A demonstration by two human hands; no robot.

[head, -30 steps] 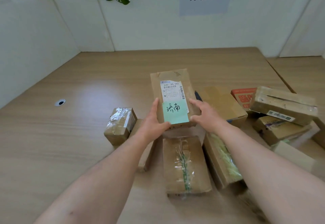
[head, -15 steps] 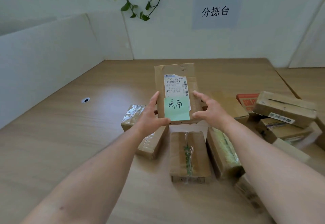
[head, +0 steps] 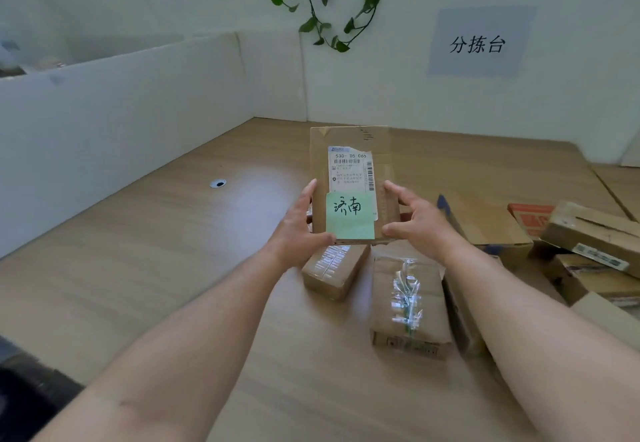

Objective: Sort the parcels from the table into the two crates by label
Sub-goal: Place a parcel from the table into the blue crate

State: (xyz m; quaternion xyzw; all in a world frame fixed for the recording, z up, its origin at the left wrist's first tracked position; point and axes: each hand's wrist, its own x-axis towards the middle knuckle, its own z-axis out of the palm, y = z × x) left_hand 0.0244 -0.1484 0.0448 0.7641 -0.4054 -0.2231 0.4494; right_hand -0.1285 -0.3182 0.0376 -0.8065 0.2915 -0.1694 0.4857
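Parcel [head: 346, 136], green note [head: 349, 216] up: left hand [head: 294, 230] grips its 9 o'clock edge, right hand [head: 422, 226] its 3. Step: reading note. Next: matching crate, none in view.

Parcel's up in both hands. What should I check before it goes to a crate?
1. Grip: left hand and right hand hold the parcel by its sides: ok.
2. Sorting mark: green note faces the camera, handwriting legible: ok.
3. Match: printed label agrees with the note: cannot tell, print too small.
4. Target crate located: cannot tell, no crate in view.
5. Clearance: parcel held above the taped box: ok.
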